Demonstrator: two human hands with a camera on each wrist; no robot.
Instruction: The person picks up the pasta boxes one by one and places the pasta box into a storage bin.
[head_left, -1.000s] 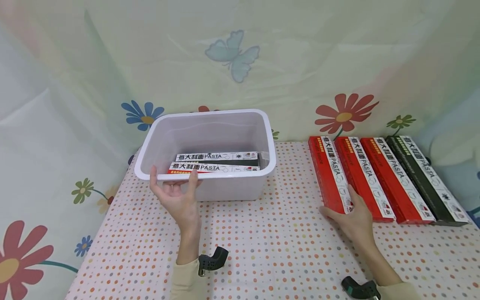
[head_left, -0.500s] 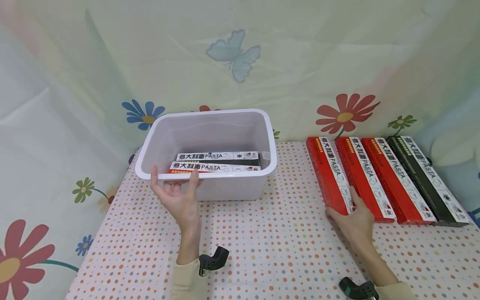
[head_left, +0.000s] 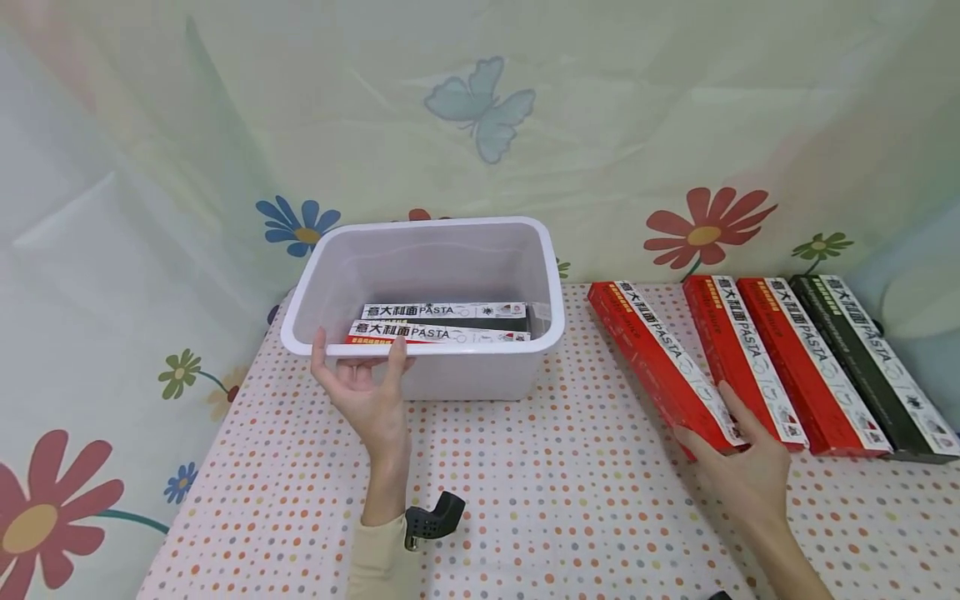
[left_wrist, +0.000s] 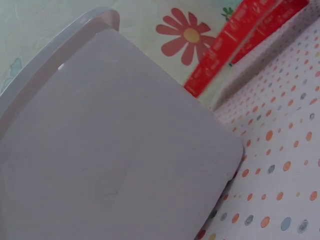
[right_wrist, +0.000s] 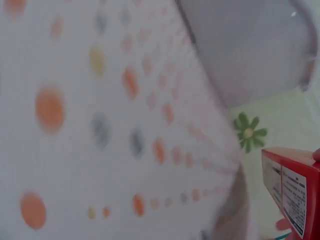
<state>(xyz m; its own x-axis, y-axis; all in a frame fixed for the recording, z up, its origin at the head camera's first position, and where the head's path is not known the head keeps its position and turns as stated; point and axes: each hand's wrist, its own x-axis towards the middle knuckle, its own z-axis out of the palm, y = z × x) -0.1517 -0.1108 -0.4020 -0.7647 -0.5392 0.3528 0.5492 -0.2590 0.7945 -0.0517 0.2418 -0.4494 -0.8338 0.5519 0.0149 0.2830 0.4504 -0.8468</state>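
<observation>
- A wall (head_left: 360,125) with flowers and a butterfly is seen at the back.
- In front, a table (head_left: 540,500) is covered in dots.
- The tub (head_left: 465,379) is set on the table, left of the boxes.
- At the right, two plain red boxes (head_left: 731,358) and a dark box (head_left: 862,367) are lined up in a row.
- Two more boxes (head_left: 450,333) are laid in the tub, one behind the other.
- The loose box (head_left: 648,367), a red one, is held between the tub and the row. Half a second ago it was lined up with the row; now its far end is swung toward the tub. It seems to be lifted a bit; how high cannot be told. It looks picked out alone, with three left in the row.
- Its near end is pinched by the right hand (head_left: 750,471).
- The tub's front rim is gripped by the left hand (head_left: 371,408). The hands are kept well apart.
</observation>
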